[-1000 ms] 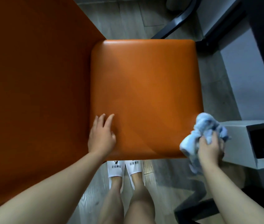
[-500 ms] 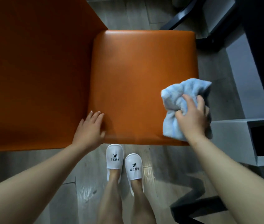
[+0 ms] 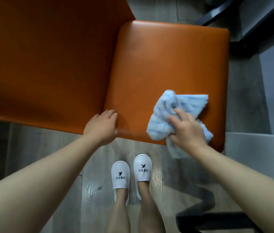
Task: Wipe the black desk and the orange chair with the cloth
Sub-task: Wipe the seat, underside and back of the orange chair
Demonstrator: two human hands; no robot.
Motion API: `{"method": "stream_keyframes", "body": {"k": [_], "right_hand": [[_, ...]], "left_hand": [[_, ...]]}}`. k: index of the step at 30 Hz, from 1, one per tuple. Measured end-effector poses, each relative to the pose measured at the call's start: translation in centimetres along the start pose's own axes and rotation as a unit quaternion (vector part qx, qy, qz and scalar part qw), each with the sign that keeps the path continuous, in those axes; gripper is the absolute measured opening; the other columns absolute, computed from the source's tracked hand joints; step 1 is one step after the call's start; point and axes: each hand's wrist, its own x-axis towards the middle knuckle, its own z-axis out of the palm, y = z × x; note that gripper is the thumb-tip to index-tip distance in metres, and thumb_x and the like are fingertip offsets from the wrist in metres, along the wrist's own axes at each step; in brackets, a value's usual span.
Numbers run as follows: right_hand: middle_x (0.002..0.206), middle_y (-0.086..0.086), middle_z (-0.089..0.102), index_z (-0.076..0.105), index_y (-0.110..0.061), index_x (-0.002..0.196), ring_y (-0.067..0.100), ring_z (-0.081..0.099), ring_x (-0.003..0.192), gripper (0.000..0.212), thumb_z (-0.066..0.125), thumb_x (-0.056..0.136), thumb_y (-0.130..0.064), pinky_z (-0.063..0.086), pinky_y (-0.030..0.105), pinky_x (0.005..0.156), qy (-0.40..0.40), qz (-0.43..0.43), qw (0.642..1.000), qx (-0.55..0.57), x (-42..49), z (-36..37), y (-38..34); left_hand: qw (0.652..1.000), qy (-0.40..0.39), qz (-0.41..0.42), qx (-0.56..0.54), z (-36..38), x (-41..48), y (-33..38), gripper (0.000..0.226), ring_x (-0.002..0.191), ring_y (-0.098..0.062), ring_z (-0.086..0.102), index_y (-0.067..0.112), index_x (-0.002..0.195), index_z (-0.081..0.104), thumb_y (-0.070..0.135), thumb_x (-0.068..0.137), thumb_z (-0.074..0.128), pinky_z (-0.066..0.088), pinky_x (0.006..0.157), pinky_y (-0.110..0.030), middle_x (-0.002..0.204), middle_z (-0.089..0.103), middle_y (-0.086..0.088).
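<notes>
On the near right part of the orange chair (image 3: pixel 166 64) seat lies the cloth (image 3: pixel 188 105), bunched under the right grip (image 3: pixel 187 130), whose fingers curl into its folds. The left grip (image 3: pixel 101 126) rests released at the seat's near left corner. Judgement: the cloth is light, soft and limp, best held mid-bunch; the seat looks smooth, probably slippery.

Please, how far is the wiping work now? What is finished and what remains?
Done: nothing can be confirmed; no wipe marks show and the desk is out of view. In hand: the right hand grips the cloth on the near right part of the chair seat; the left hand rests on its near left corner. Left: probably the rest of the seat, the backrest, perhaps the desk.
</notes>
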Motion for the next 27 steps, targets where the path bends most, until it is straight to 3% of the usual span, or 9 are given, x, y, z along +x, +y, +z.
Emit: {"method": "stream_keyframes", "body": {"k": [3, 7, 12, 15, 17, 20, 23, 25, 27], "right_hand": [[0.147, 0.008, 0.035, 0.05, -0.024, 0.126, 0.039, 0.039, 0.122, 0.059, 0.067, 0.07, -0.019, 0.036, 0.053, 0.094, 0.086, 0.158, 0.984, -0.007, 4.5, -2.0, 3.0], [0.157, 0.001, 0.008, 0.02, -0.044, 0.142, 0.037, 0.015, 0.138, 0.074, 0.06, 0.08, -0.037, 0.02, 0.061, 0.105, 0.002, 0.301, 0.953, 0.011, 8.8, -1.4, 2.8], [0.15, 0.002, 0.032, 0.05, -0.034, 0.129, 0.032, 0.036, 0.127, 0.059, 0.067, 0.073, -0.03, 0.035, 0.044, 0.095, -0.013, 0.08, 0.997, -0.011, 4.7, 1.8, -2.8], [0.132, 0.001, 0.054, 0.066, -0.024, 0.109, 0.034, 0.052, 0.11, 0.043, 0.068, 0.067, -0.015, 0.043, 0.04, 0.088, -0.027, -0.008, 0.992, 0.122, 1.6, 1.4, -4.2], [0.124, 0.008, 0.06, 0.068, -0.018, 0.106, 0.037, 0.055, 0.108, 0.041, 0.063, 0.066, -0.013, 0.045, 0.043, 0.089, 0.05, -0.008, 0.984, 0.173, 3.2, -0.3, -3.2], [0.136, 0.009, 0.046, 0.053, -0.026, 0.127, 0.037, 0.044, 0.118, 0.058, 0.051, 0.07, -0.025, 0.037, 0.047, 0.096, 0.15, 0.147, 0.973, 0.094, 10.5, -2.6, -0.1], [0.154, 0.001, 0.016, 0.026, -0.044, 0.141, 0.037, 0.023, 0.133, 0.066, 0.053, 0.082, -0.031, 0.026, 0.056, 0.104, 0.036, 0.239, 0.97, 0.014, 15.5, -2.2, -0.5], [0.158, 0.0, 0.007, 0.024, -0.048, 0.141, 0.036, 0.015, 0.138, 0.066, 0.054, 0.083, -0.041, 0.022, 0.058, 0.105, -0.007, 0.178, 0.984, -0.017, 14.8, -0.4, -2.8], [0.157, 0.001, 0.012, 0.032, -0.047, 0.138, 0.034, 0.02, 0.136, 0.064, 0.057, 0.08, -0.045, 0.025, 0.053, 0.101, -0.037, 0.035, 0.998, -0.049, 11.1, 2.0, -5.3]], "left_hand": [[1.0, -0.002, 0.006, 0.005, 0.0, -0.2, 0.1, 0.058, 0.141, -0.021, 0.024, 0.016, 0.148, 0.02, 0.031, 0.096, 0.04, 0.018, 0.114, -0.037, 0.157, 0.017, -0.002], [1.0, 0.003, 0.01, 0.017, 0.6, -0.1, 0.2, 0.058, 0.142, -0.02, 0.021, 0.015, 0.148, 0.018, 0.028, 0.095, 0.038, 0.015, 0.115, -0.037, 0.158, 0.013, -0.003], [1.0, 0.009, 0.014, 0.006, 0.8, 0.0, 0.3, 0.055, 0.138, -0.023, 0.029, 0.013, 0.146, 0.022, 0.021, 0.094, 0.037, 0.021, 0.112, -0.036, 0.156, 0.018, -0.006], [0.999, 0.011, -0.003, -0.044, 0.3, 0.3, 0.2, 0.047, 0.127, -0.027, 0.042, 0.014, 0.141, 0.033, 0.019, 0.094, 0.036, 0.032, 0.105, -0.036, 0.152, 0.028, -0.003], [0.993, 0.007, -0.032, -0.111, -0.3, 0.8, 0.1, 0.043, 0.123, -0.029, 0.047, 0.015, 0.139, 0.039, 0.018, 0.096, 0.036, 0.039, 0.1, -0.037, 0.149, 0.034, -0.002], [0.975, 0.033, -0.08, -0.205, -0.8, 1.6, 0.0, 0.046, 0.13, -0.026, 0.041, 0.015, 0.142, 0.036, 0.013, 0.096, 0.036, 0.038, 0.103, -0.039, 0.15, 0.033, -0.001], [0.961, 0.068, -0.096, -0.25, -0.8, 1.7, 0.0, 0.051, 0.14, -0.024, 0.025, 0.015, 0.145, 0.03, 0.009, 0.095, 0.037, 0.027, 0.111, -0.036, 0.156, 0.02, -0.002], [0.947, 0.097, -0.104, -0.287, -0.9, 1.7, -0.2, 0.053, 0.142, -0.021, 0.019, 0.013, 0.146, 0.028, 0.007, 0.095, 0.037, 0.02, 0.113, -0.031, 0.156, 0.017, -0.003], [0.925, 0.128, -0.108, -0.342, -1.2, 1.8, -0.5, 0.053, 0.142, -0.02, 0.019, 0.01, 0.145, 0.03, 0.003, 0.093, 0.04, 0.014, 0.112, -0.024, 0.155, 0.021, -0.007]]}}
